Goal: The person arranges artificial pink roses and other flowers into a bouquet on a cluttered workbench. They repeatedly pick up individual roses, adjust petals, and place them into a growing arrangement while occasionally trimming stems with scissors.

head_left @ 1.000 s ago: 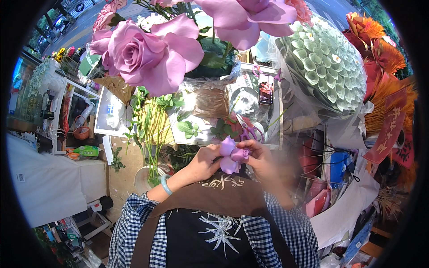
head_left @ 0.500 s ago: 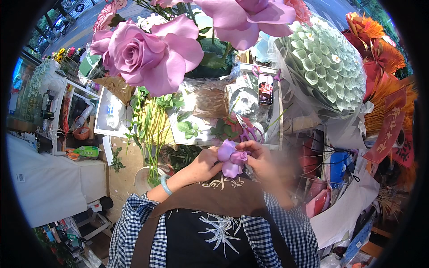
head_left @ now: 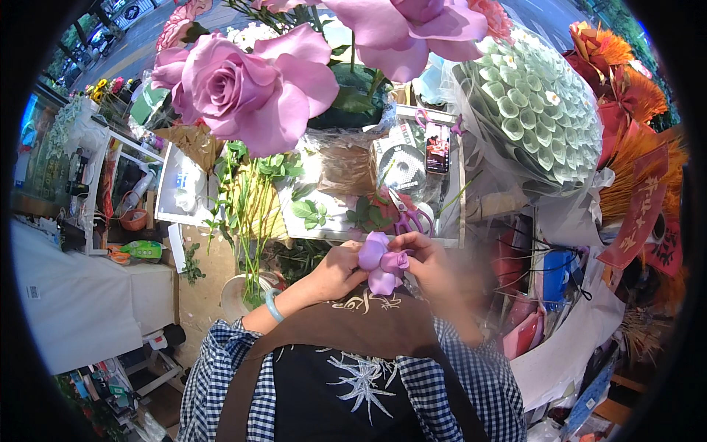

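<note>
Close to my chest I hold a small lilac rose [head_left: 383,264] with its outer petals folded back. My left hand [head_left: 336,274], a pale bangle at its wrist, is closed on the bloom from the left, fingers pressed together. On the other side my right hand [head_left: 426,267] pinches the petals at the upper right between thumb and fingers. The rose's stem is hidden behind my hands and the apron [head_left: 353,324]. Just beyond them, purple-handled scissors [head_left: 409,219] lie on the white table [head_left: 335,232].
Large lilac roses [head_left: 239,92] rise in the foreground above the table. Cut green stems [head_left: 254,214] lean over a white bucket [head_left: 234,295]. A phone [head_left: 437,149] stands at the table's right. Beyond it is a wrapped pale green bouquet [head_left: 530,110]; red packets [head_left: 524,324] lie right.
Almost nothing differs. Both hands keep their grip on the small rose, which has shifted very slightly; the view has moved a touch.
</note>
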The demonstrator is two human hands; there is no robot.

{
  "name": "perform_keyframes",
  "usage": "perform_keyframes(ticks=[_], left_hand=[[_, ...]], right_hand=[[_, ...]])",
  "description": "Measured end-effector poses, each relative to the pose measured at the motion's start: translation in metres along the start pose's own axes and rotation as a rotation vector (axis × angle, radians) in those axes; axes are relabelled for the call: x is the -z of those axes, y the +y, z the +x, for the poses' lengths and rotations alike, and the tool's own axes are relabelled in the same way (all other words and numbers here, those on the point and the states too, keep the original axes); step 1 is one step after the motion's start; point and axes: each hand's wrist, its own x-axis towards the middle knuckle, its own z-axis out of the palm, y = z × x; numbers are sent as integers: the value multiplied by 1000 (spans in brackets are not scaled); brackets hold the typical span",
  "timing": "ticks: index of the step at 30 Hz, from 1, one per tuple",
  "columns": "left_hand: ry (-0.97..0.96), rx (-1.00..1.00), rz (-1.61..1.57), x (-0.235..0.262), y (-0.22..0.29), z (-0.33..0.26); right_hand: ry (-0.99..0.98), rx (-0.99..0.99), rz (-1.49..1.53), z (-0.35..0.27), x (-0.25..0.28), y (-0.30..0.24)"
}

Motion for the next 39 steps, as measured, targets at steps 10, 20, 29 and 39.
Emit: perform_keyframes(ticks=[10, 20, 29, 39], left_hand=[[88, 14, 47, -4, -4, -3], [134, 69, 96, 0, -1, -3], [137, 261, -156, 1, 5, -1], [132, 235, -146, 0, 9, 1]], right_hand=[[69, 76, -120, -3, -7, 1], [234, 242, -323, -4, -8, -2], [224, 506, -786, -5, 2, -24], [76, 372, -443, 3, -20, -4]])
